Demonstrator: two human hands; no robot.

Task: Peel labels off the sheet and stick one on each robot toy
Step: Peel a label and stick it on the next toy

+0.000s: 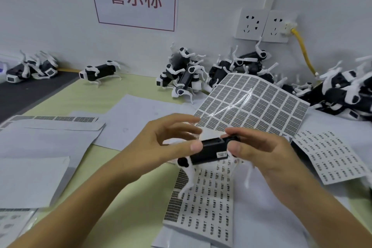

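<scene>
The toy [209, 152] is held above the table [96, 96], over the near label sheet [205, 203]. Its black body is partly covered at both ends by the hands; its head end cannot be made out. One small label [221, 154] shows on the body's near side; its print is too small to read. White legs hang below the body, blurred on the right side.

The near label sheet is cut off by the bottom frame edge. A second sheet [332, 157] lies to the right, its far corner hidden under a curled grid sheet [251, 102] that rises off the table. Blank backing papers [46, 141] overlap at left and run out of the left frame edge.

Open table surface lies between the backing papers and the far wall. One toy stands alone [100, 72] near the wall; a pile of toys [185, 72] sits centre-back, and a larger pile [342, 88] at right is cut by the frame edge.

The left hand [161, 143] pinches the body's left end, thumb on the near side, the other fingers spread and arched above. The right hand [261, 151] grips the right end, thumb in front, fingers curled over the top. Both forearms enter from the bottom edge.
</scene>
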